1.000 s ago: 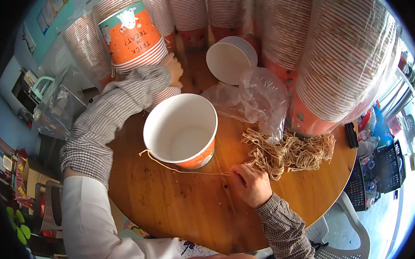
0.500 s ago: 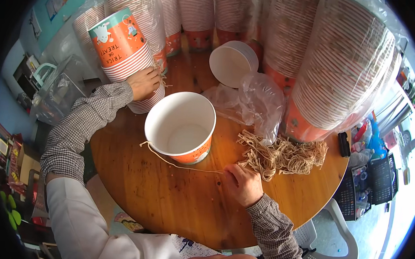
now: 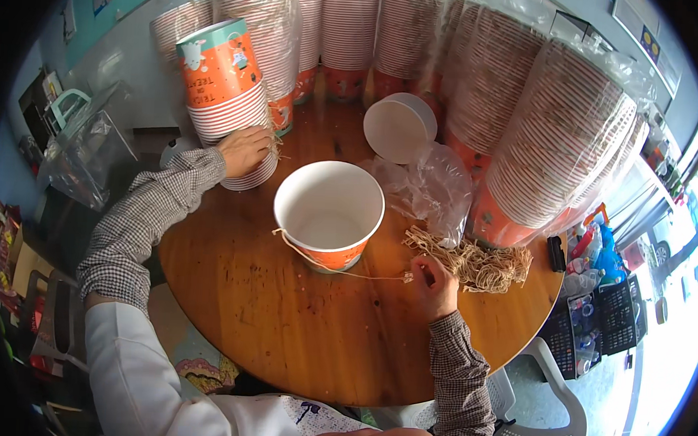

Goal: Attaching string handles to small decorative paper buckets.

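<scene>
A white-lined orange paper bucket (image 3: 339,258) stands upright on the round table, mouth up. From the left side of its rim a thin twine handle (image 3: 339,272) runs along the front to my right hand (image 3: 436,290). Those fingers are curled in a pinch at the twine's frayed, knotted end. My left hand (image 3: 247,151) wraps the side of a tall stack of nested paper buckets (image 3: 227,115), turned bottom up and leaning left. Tufts of twine poke out beside its fingers. Just beyond my right hand lies a heap of loose twine pieces (image 3: 487,264).
Several tall plastic-wrapped stacks of paper buckets (image 3: 559,141) line the table's far side. A white paper bucket (image 3: 400,128) lies tipped by crumpled clear plastic (image 3: 436,187). A small black object (image 3: 556,254) sits near the right edge. A grey chair (image 3: 556,391) and black crates (image 3: 593,326) stand to the right.
The whole view has shifted slightly. Relative to the bucket, my right hand has moved a little farther away from me, with the twine's frayed end now showing at its fingers. My left hand stays on the stack.
</scene>
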A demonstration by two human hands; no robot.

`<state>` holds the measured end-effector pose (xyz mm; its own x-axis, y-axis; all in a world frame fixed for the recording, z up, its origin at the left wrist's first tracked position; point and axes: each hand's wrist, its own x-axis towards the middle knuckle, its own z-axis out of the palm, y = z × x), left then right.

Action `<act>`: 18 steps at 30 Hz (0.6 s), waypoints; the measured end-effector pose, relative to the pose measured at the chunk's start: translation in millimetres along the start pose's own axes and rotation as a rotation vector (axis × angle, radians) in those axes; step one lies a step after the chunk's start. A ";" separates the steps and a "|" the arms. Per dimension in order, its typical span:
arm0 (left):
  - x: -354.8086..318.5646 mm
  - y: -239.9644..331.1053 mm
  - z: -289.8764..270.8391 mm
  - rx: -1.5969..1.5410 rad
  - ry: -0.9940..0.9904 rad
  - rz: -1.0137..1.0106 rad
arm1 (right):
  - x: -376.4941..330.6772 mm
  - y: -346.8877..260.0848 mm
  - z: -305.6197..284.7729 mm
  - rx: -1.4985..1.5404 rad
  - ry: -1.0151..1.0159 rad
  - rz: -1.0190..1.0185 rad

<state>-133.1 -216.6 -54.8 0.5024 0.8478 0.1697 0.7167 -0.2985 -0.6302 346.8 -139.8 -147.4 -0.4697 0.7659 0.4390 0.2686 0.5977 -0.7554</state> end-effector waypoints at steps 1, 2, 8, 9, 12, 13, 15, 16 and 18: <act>-6.8 6.8 2.7 -0.102 0.096 -0.102 | 0.5 4.8 4.1 0.013 -0.002 0.035; 4.6 23.0 -3.9 -0.205 0.160 -0.220 | -1.1 14.1 -1.0 0.006 0.006 0.083; 8.6 111.0 -27.8 -1.192 0.834 -0.886 | 3.2 31.4 -9.7 0.107 0.265 0.071; 11.1 126.4 -35.4 -1.422 0.949 -0.956 | 3.8 47.6 -10.5 0.192 0.309 0.086; 2.3 158.9 -41.4 -1.474 0.969 -0.891 | 13.5 19.9 5.9 0.487 0.407 0.336; 2.2 166.0 -43.4 -1.457 0.938 -0.874 | 16.3 22.0 14.7 0.519 0.441 0.301; 2.2 174.7 -38.4 -1.291 0.879 -0.832 | 20.6 21.1 31.9 0.594 0.440 0.293; 3.2 176.7 -35.2 -1.189 0.910 -0.770 | 24.5 16.1 44.8 0.617 0.451 0.306; 1.1 172.4 -39.4 -1.141 0.900 -0.665 | 31.3 -1.6 74.7 0.790 0.428 0.360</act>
<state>10.1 -284.4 -133.4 -0.2204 0.5551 0.8020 0.6772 -0.5047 0.5354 268.9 -134.5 -168.7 -0.0819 0.9869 0.1393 -0.3794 0.0984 -0.9200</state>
